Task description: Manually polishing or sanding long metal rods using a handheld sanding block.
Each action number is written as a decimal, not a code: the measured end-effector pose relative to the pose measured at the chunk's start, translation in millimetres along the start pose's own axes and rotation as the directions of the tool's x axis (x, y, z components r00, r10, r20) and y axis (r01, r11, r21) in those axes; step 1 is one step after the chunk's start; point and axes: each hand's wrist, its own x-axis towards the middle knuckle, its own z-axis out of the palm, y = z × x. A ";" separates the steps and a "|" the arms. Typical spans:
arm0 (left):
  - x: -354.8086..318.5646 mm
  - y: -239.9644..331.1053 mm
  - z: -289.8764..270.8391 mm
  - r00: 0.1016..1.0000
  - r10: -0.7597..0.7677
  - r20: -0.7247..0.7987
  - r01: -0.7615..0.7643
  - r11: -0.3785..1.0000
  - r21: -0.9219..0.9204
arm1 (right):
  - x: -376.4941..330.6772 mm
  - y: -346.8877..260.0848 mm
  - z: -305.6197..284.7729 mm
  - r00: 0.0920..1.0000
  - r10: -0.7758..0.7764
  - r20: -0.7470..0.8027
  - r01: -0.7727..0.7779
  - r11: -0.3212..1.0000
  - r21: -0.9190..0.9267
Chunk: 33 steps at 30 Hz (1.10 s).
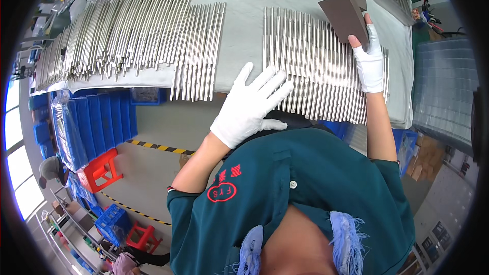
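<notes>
Smooth metal rods [316, 66] lie under the flat left hand [252, 104]; right hand [368, 56] grips a brown block [345, 16].

Grey floor [153, 122] with striped hazard tape [158, 147], blue crates [97, 122], red stools [104, 170], bright windows [18, 173] at left.

The white-gloved left hand [252, 104] rests flat, fingers spread, on a row of polished silver metal rods [310, 66] at the grey bench's [244, 15] near edge. The white-gloved right hand [369, 58] presses a brown rectangular sanding block [344, 16] onto the rods.
</notes>
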 end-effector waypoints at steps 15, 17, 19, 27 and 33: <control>-26.1 -9.8 -24.1 0.989 -0.150 0.002 0.148 0.978 0.147 | 1.2 3.5 -0.8 0.999 -0.029 -0.014 0.029 1.000 -0.005; -25.5 -9.4 -23.3 0.989 -0.151 -0.003 0.150 0.978 0.145 | 1.3 5.4 -1.3 0.999 -0.033 -0.011 0.033 0.999 -0.008; -22.4 -7.3 -21.3 0.991 -0.131 0.008 0.130 0.986 0.105 | 1.3 5.4 -1.1 0.999 -0.036 -0.007 0.036 0.999 -0.011; -9.3 0.1 -8.3 0.998 -0.056 0.016 0.056 0.998 0.015 | 0.9 4.2 0.8 1.000 -0.026 -0.008 0.026 1.000 -0.005; -4.9 -0.9 -8.1 0.998 -0.069 -0.017 0.069 0.996 0.050 | 1.3 4.8 1.1 1.000 -0.027 -0.015 0.028 1.000 0.005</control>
